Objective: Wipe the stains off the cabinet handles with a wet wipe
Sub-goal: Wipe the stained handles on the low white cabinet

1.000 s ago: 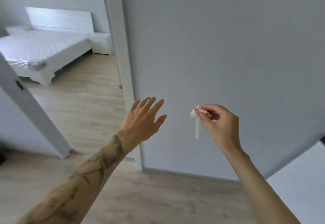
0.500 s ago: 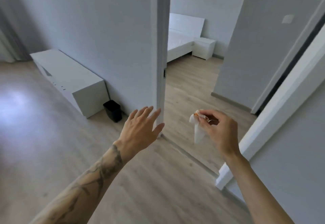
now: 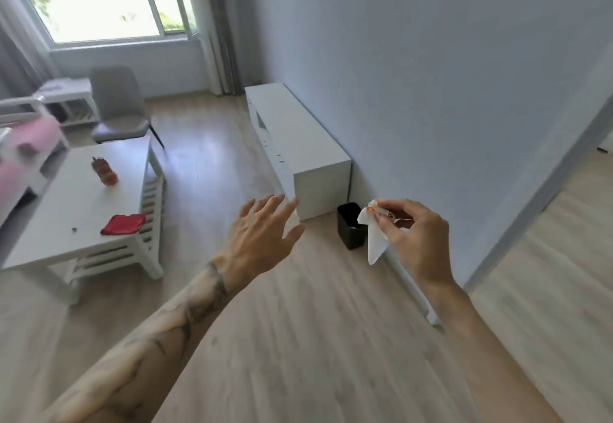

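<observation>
My right hand (image 3: 414, 240) pinches a white wet wipe (image 3: 374, 243) that hangs down from my fingertips; an orange stain shows on its top edge. My left hand (image 3: 262, 240) is held out in front of me, empty, fingers spread. A long low white cabinet (image 3: 298, 137) stands against the grey wall ahead, its small handles only faint dark marks on the front face. A small black bin (image 3: 350, 230) sits on the floor at the cabinet's near end, just left of the wipe.
A white coffee table (image 3: 76, 203) stands at the left with a red pouch (image 3: 122, 224) and an orange bottle (image 3: 105, 172) on it. A grey chair (image 3: 116, 107) sits behind it below a window. A doorway (image 3: 564, 190) opens at the right.
My view has swung left from the bedroom doorway into the living room. The low cabinet and bin now lie straight ahead. Both hands keep the same pose, wipe still pinched.
</observation>
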{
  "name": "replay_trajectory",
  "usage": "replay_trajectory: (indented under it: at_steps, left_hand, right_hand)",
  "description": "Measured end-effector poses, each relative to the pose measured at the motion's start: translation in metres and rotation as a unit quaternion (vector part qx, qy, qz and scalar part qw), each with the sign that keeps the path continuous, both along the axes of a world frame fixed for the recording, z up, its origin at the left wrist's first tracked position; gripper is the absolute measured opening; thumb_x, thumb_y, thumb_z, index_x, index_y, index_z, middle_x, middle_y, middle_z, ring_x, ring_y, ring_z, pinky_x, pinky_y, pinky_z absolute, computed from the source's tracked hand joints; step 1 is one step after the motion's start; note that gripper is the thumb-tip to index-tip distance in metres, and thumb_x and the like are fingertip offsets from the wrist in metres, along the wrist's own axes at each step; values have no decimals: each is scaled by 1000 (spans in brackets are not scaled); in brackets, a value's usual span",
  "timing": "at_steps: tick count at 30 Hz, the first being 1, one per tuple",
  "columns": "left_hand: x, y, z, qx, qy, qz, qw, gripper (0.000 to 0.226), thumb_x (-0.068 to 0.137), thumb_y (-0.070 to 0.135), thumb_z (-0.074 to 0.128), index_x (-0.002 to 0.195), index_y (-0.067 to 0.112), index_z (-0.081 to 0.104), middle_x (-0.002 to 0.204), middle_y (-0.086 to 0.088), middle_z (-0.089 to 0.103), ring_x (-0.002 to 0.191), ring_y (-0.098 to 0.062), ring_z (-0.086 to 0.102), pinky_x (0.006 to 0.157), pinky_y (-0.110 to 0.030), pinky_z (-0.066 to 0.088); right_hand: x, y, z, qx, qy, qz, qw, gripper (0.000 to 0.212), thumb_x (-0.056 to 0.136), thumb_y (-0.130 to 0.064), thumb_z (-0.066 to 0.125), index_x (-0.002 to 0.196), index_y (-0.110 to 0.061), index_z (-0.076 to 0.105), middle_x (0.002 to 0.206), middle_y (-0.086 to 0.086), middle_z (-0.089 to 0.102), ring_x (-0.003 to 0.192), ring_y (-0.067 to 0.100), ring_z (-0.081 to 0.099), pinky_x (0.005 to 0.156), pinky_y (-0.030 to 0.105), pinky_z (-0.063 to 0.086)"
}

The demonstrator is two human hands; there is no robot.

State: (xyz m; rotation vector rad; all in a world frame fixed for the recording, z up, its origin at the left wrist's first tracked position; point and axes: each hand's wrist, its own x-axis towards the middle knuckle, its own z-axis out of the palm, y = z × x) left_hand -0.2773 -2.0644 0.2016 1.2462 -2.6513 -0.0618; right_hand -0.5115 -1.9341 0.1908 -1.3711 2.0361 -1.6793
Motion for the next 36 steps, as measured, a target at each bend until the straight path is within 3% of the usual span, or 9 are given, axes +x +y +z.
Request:
replay_trajectory:
  at_steps: [4, 10, 19, 28, 36]
  left_hand:
    - [34, -104, 5, 7, -3, 49, 999, 65, 109, 59, 41, 165, 30, 28, 170, -1, 33, 159, -19, 26, 131, -40, 17]
    - [76, -276, -10, 14, 10, 100, 995, 65, 108, 61, 39, 165, 34, 26, 170, 0, 32, 159, -18, 25, 131, -41, 18]
    - [101, -563, -22, 39, -18, 69, 997, 67, 108, 63, 33, 167, 34, 19, 173, -1, 25, 161, -19, 20, 133, -41, 14]
    - [57, -841, -39, 21, -58, -6, 998, 68, 109, 63, 32, 167, 32, 17, 173, -2, 24, 161, -21, 19, 134, -42, 12]
    - [-54, -1111, -58, 21, -77, -63, 995, 67, 109, 61, 34, 167, 30, 20, 172, -1, 28, 160, -20, 23, 133, -41, 16]
  right_hand:
    - [19, -126, 4, 11, -17, 47, 999, 15, 91, -14, 84, 105, -20, 84, 97, -11, 80, 83, 2, 71, 75, 9, 53]
    - [43, -315, 1, 14, -14, 77, 997, 18, 89, -16, 85, 106, -21, 83, 96, -17, 78, 86, 6, 73, 77, 11, 56]
    - [65, -589, -14, 30, -8, 52, 998, 19, 89, -14, 84, 107, -20, 83, 97, -11, 79, 88, 7, 73, 80, 16, 58]
    - [20, -848, -45, 27, -23, -10, 999, 16, 89, -16, 84, 105, -21, 82, 96, -10, 79, 85, 7, 74, 78, 16, 58]
    - [-69, -1088, -79, 29, -25, -51, 998, 15, 92, -22, 82, 108, -22, 81, 99, -9, 78, 88, 8, 74, 79, 24, 61]
